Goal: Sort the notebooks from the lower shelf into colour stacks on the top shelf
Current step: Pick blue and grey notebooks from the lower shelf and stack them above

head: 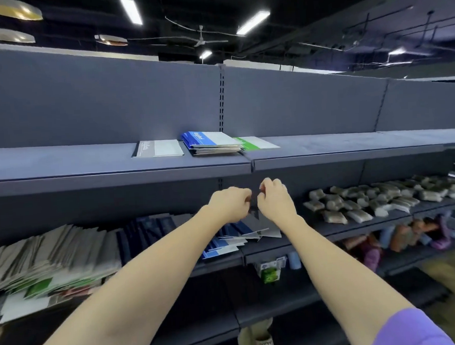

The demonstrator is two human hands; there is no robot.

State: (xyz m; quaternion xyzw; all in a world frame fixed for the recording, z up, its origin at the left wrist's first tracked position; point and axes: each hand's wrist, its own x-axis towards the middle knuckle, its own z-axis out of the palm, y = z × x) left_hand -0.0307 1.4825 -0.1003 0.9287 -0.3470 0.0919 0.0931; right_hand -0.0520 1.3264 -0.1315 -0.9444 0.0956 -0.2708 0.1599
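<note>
Three colour stacks are seen on the top shelf point(87, 159): grey stack point(159, 148), blue stack point(211, 142), green notebook point(256, 143); a grey notebook point(252, 210) is pinched by the left hand point(231, 202) and right hand point(274, 198) above the lower shelf point(318, 233).

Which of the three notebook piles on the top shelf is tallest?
The blue stack in the middle: several notebooks high, while the grey pile on its left and the green pile on its right lie nearly flat.

Long white fluorescent ceiling tubes point(252, 22) light a dim store; wide-angle bending curves the edges, and motion blur smears the near-left paper stacks point(48, 260).
</note>
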